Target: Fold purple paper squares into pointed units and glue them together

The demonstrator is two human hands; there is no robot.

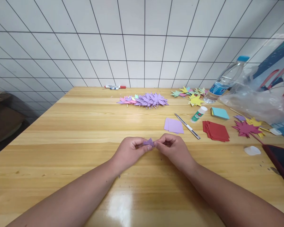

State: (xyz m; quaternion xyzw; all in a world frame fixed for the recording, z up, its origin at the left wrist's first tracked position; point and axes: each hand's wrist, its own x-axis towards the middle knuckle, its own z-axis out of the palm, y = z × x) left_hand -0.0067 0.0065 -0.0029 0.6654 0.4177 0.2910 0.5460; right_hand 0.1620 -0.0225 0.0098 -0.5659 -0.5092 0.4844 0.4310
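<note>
A small folded piece of purple paper (149,142) shows a pointed tip between my two hands, just above the wooden table. My left hand (130,149) pinches it between thumb and fingers. From the other side, my right hand (171,148) has its thumb and forefinger pressed together at the paper's right corner. Beyond my right hand lie light purple paper squares (175,125) and a utility knife (187,126). A glue stick (198,114) with a white cap lies past the knife.
Purple paper leaves (151,100) lie near the tiled wall, left of mixed-colour leaves (195,100). A marker (115,87) is at the back edge. Rightward are a water bottle (217,90), red squares (216,131), blue squares (220,113), a dark red leaf (246,128) and a plastic bag (255,101).
</note>
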